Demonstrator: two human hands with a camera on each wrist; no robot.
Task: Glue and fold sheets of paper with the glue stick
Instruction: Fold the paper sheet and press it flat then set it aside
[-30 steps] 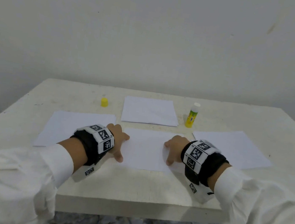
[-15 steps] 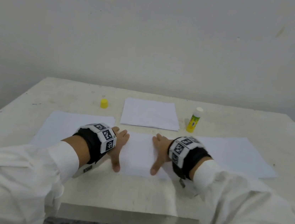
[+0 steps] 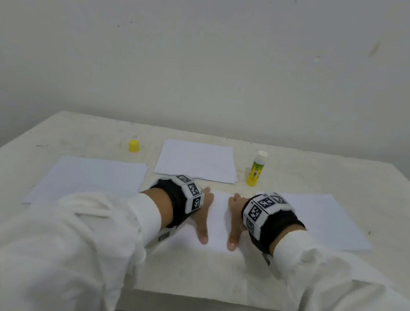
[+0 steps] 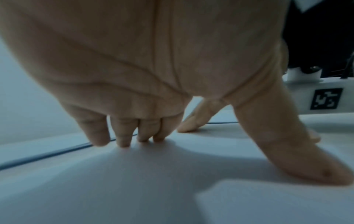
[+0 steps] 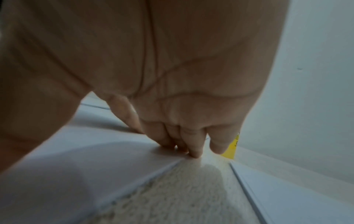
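Observation:
A white folded sheet (image 3: 218,224) lies on the table in front of me. My left hand (image 3: 204,212) and right hand (image 3: 235,218) press flat on it side by side, fingers straight, thumbs pointing back at me. In the left wrist view the left fingertips (image 4: 122,137) bear on the sheet (image 4: 153,174) near its far edge. The right fingertips (image 5: 193,150) sit at the far right corner of the sheet (image 5: 76,166). The uncapped yellow glue stick (image 3: 256,170) stands upright behind my right hand, and its yellow cap (image 3: 134,146) lies at the back left.
A stack of white paper (image 3: 196,160) lies at the back centre. More sheets lie to the left (image 3: 92,180) and to the right (image 3: 325,219). The white table (image 3: 209,280) ends close to my body, and a bare wall rises behind it.
Both hands have slid inward along the sheet from its outer ends; they now lie close together near its middle.

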